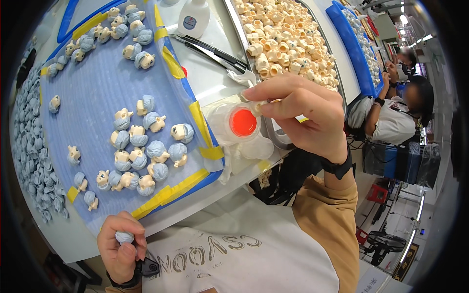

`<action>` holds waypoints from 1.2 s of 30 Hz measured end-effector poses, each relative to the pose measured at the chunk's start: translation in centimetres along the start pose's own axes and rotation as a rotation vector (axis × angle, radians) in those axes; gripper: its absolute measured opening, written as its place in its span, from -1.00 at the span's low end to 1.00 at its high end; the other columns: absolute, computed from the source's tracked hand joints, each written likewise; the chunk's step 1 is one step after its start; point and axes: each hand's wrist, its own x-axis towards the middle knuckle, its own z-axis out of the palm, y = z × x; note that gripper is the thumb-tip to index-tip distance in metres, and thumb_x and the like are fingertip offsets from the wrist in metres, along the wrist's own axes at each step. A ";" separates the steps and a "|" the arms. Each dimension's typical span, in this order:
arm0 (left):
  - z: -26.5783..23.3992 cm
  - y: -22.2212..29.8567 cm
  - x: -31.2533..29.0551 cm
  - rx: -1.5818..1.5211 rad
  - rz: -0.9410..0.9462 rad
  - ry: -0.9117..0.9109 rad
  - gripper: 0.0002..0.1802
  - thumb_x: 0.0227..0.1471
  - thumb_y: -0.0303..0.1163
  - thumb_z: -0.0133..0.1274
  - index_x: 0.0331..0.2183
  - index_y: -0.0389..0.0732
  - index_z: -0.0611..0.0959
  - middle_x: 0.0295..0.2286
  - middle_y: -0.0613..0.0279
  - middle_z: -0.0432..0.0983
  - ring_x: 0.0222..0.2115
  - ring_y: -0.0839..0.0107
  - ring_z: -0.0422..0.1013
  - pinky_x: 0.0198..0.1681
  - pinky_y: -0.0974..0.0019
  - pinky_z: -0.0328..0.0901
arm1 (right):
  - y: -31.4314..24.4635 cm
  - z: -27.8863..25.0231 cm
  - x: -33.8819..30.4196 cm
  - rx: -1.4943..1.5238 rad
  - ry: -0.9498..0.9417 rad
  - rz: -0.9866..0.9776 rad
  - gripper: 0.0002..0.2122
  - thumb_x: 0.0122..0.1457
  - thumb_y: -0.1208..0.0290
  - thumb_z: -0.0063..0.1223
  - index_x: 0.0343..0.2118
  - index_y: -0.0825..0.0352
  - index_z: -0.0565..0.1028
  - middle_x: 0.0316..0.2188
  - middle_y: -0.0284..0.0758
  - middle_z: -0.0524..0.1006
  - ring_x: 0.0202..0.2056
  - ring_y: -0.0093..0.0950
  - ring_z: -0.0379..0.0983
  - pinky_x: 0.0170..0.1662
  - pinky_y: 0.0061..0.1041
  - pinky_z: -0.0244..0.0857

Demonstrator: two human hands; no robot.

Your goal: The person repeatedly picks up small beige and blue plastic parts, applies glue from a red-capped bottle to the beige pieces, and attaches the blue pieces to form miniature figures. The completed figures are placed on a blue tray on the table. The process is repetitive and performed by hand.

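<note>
My left hand [119, 249], low at the near edge of the table, is curled around a light-blue doll hair piece [124, 238]. My right hand [305, 110] pinches a small cream-coloured doll face piece [257, 108] between thumb and fingertips; the fingers cover part of it. That piece is just above the right rim of a clear plastic jar [222, 122] holding bright orange-red liquid [243, 122]. Whether it touches the jar, I cannot tell. Left of the jar, several doll heads with blue hair [138, 135] lie on a blue-lined tray [97, 132] edged with yellow tape.
Behind the jar, a metal tray [246, 56] holds many cream face pieces [288, 39]. Black tweezers [210, 51] and a white bottle [195, 19] are at the back. Loose blue hair pieces [31, 141] pile at far left. Co-workers [395, 117] sit beyond a blue bin [359, 53].
</note>
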 end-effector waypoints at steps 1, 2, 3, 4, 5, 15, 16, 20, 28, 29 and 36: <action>0.0 0.0 0.0 -0.001 -0.001 0.001 -0.50 -0.04 -0.03 0.04 -0.38 -0.35 0.41 -0.56 0.19 0.30 -0.75 0.65 0.15 -0.72 0.61 0.03 | -0.3 -0.2 0.1 0.013 -0.024 0.020 -0.81 -0.21 0.83 0.00 -0.56 0.37 0.42 -0.39 -0.23 0.54 -0.37 -0.36 0.50 -0.38 -0.53 0.39; -0.1 0.0 0.0 -0.003 0.000 0.002 -0.50 -0.04 -0.03 0.04 -0.38 -0.35 0.41 -0.56 0.20 0.30 -0.75 0.65 0.15 -0.72 0.61 0.03 | -0.4 -0.4 0.3 0.025 -0.048 0.041 -0.82 -0.19 0.84 0.03 -0.57 0.39 0.41 -0.39 -0.18 0.54 -0.36 -0.33 0.51 -0.36 -0.51 0.41; -0.1 0.0 0.0 -0.005 0.002 0.001 -0.50 -0.04 -0.04 0.04 -0.38 -0.35 0.41 -0.56 0.20 0.30 -0.75 0.65 0.15 -0.72 0.61 0.03 | -0.5 -0.6 0.4 0.041 -0.065 0.057 -0.82 -0.19 0.84 0.03 -0.57 0.39 0.42 -0.39 -0.18 0.54 -0.36 -0.34 0.51 -0.36 -0.52 0.41; -0.1 0.0 0.0 -0.006 0.003 0.000 -0.50 -0.04 -0.04 0.04 -0.38 -0.35 0.41 -0.56 0.20 0.30 -0.75 0.65 0.15 -0.72 0.61 0.03 | -0.6 -0.8 0.5 0.056 -0.083 0.073 -0.82 -0.19 0.84 0.02 -0.57 0.39 0.42 -0.38 -0.18 0.54 -0.36 -0.35 0.51 -0.36 -0.52 0.41; -0.1 0.0 0.0 -0.008 0.002 -0.001 -0.50 -0.04 -0.04 0.04 -0.38 -0.35 0.41 -0.56 0.20 0.30 -0.75 0.65 0.15 -0.72 0.61 0.03 | -0.6 -0.9 0.6 0.072 -0.100 0.089 -0.82 -0.20 0.84 0.02 -0.57 0.39 0.42 -0.38 -0.18 0.54 -0.36 -0.36 0.51 -0.36 -0.52 0.41; -0.2 0.0 0.0 -0.008 -0.006 -0.004 -0.51 -0.04 -0.04 0.04 -0.38 -0.35 0.42 -0.56 0.20 0.30 -0.74 0.65 0.16 -0.72 0.61 0.03 | -0.2 -1.7 1.3 0.186 -0.188 0.169 -0.78 -0.21 0.81 0.05 -0.47 0.38 0.50 -0.36 -0.22 0.55 -0.33 -0.42 0.51 -0.29 -0.56 0.40; -0.2 0.0 0.0 -0.006 -0.006 -0.003 -0.51 -0.04 -0.04 0.04 -0.38 -0.34 0.42 -0.56 0.20 0.30 -0.74 0.65 0.16 -0.72 0.61 0.03 | -0.2 -1.8 1.3 0.187 -0.198 0.175 -0.78 -0.21 0.80 0.06 -0.46 0.38 0.50 -0.35 -0.22 0.55 -0.32 -0.42 0.51 -0.29 -0.55 0.39; -0.1 0.0 0.0 0.001 -0.006 0.002 -0.50 -0.04 -0.03 0.04 -0.38 -0.35 0.42 -0.56 0.20 0.30 -0.74 0.65 0.15 -0.73 0.61 0.03 | -0.1 -2.2 1.4 0.200 -0.241 0.206 -0.77 -0.20 0.74 0.12 -0.41 0.37 0.52 -0.35 -0.24 0.55 -0.29 -0.40 0.51 -0.24 -0.52 0.38; 0.0 0.0 0.1 -0.003 -0.011 0.005 -0.50 -0.05 -0.03 0.04 -0.38 -0.35 0.42 -0.57 0.20 0.30 -0.75 0.65 0.15 -0.73 0.61 0.02 | 0.3 -2.5 1.5 0.148 -0.292 0.196 -0.80 -0.14 0.66 0.10 -0.36 0.37 0.50 -0.40 -0.29 0.54 -0.35 -0.39 0.49 -0.28 -0.52 0.35; 0.1 0.0 0.1 -0.002 -0.011 0.005 -0.50 -0.05 -0.03 0.04 -0.38 -0.35 0.42 -0.57 0.20 0.30 -0.75 0.65 0.15 -0.73 0.61 0.02 | 0.4 -2.4 1.4 0.153 -0.277 0.182 -0.81 -0.11 0.64 0.08 -0.36 0.36 0.49 -0.43 -0.31 0.53 -0.40 -0.40 0.48 -0.32 -0.53 0.35; 0.0 0.0 0.1 0.007 -0.021 0.014 -0.50 -0.06 -0.02 0.05 -0.38 -0.34 0.42 -0.57 0.21 0.30 -0.75 0.65 0.16 -0.73 0.61 0.02 | 0.2 -2.4 1.6 0.131 -0.301 0.187 -0.81 -0.08 0.61 0.06 -0.34 0.36 0.46 -0.46 -0.29 0.51 -0.43 -0.39 0.47 -0.35 -0.51 0.33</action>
